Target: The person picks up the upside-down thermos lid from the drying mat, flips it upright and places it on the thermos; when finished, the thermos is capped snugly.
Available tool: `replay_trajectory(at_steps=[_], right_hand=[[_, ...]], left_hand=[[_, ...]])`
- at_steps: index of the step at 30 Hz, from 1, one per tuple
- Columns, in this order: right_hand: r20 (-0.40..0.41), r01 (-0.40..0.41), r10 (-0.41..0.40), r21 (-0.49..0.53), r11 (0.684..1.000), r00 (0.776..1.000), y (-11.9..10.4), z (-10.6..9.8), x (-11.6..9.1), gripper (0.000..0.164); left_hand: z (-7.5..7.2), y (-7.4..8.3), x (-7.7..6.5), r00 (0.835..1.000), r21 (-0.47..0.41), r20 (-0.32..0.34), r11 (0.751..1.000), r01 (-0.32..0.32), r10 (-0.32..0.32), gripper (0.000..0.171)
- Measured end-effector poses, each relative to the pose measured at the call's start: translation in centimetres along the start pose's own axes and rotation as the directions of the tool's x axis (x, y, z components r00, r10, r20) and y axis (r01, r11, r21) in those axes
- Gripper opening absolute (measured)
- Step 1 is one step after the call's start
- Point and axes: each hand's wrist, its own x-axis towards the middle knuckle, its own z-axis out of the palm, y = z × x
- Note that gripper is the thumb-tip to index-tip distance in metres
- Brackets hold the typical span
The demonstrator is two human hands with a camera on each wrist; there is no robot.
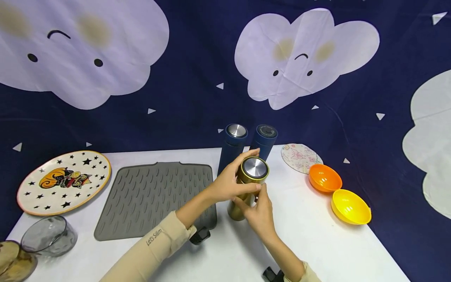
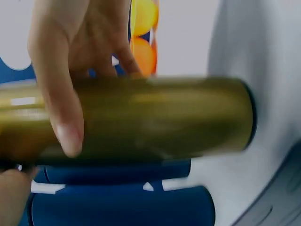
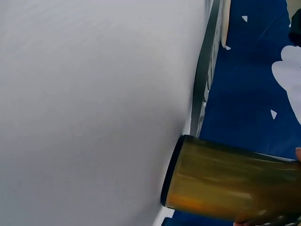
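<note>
A gold thermos flask (image 1: 244, 181) with a steel-topped lid (image 1: 255, 167) is between both hands. My left hand (image 1: 229, 183) grips its upper part from the left, and the thumb shows across the gold body in the left wrist view. On the near right side, my right hand (image 1: 260, 213) holds the flask with thumb and fingers below the lid. Only its fingertips show in the right wrist view, where the flask's dark base is at the tabletop; I cannot tell whether it touches. Behind stand a blue flask (image 1: 230, 150) with a steel top and another blue flask (image 1: 266, 137) with a dark top.
A grey ridged mat (image 1: 155, 199) lies left of the flask. Farther left are a star-patterned plate (image 1: 70, 199), a clear glass (image 1: 49, 237) and an amber glass (image 1: 17, 262). To the right are a floral round mat (image 1: 299, 157), an orange bowl (image 1: 325, 178) and a yellow bowl (image 1: 350, 206).
</note>
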Motion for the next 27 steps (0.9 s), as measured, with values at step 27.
replay_trajectory(at_steps=[27], right_hand=[[-0.009,0.0,0.0,0.02,1.0,1.0,0.2,0.4,0.0,0.055]], left_hand=[[-0.3,0.1,0.2,0.999,0.06,-0.036,0.998,-0.007,0.009,0.074]])
